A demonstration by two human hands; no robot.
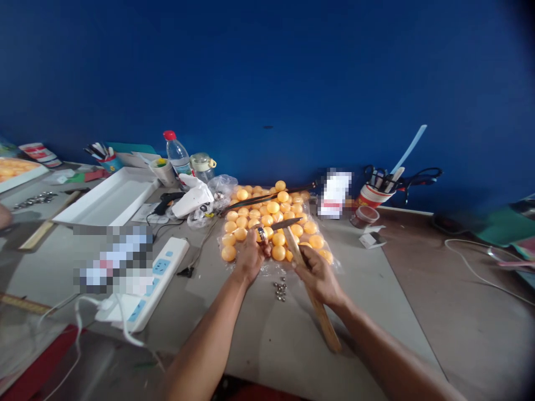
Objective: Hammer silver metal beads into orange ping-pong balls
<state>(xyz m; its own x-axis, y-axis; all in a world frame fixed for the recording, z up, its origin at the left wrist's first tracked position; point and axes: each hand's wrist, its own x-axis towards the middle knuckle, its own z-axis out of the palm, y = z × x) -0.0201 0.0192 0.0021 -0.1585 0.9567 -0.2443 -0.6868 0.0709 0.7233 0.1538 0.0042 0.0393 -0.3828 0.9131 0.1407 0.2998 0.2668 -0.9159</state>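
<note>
My right hand (320,275) is wrapped round the wooden handle of a hammer (320,317). Its dark, pointed metal head lies across the front of my left hand's fingers. My left hand (251,257) is closed, pinching a small shiny banded metal piece (261,233) that looks like a ring; its exact kind is hard to make out. Just beyond both hands, many orange balls (228,254), like table tennis balls, lie in clear plastic. Several small shiny metal beads (280,291) rest on the grey table between my forearms.
To the left are a white power strip (161,278) with cables, a white tray (106,197) and another hammer (39,234). A red-capped bottle (178,153) and a jar (203,167) stand behind. At right is a tool cup (374,196). Part of another person's hand (5,217) shows far left.
</note>
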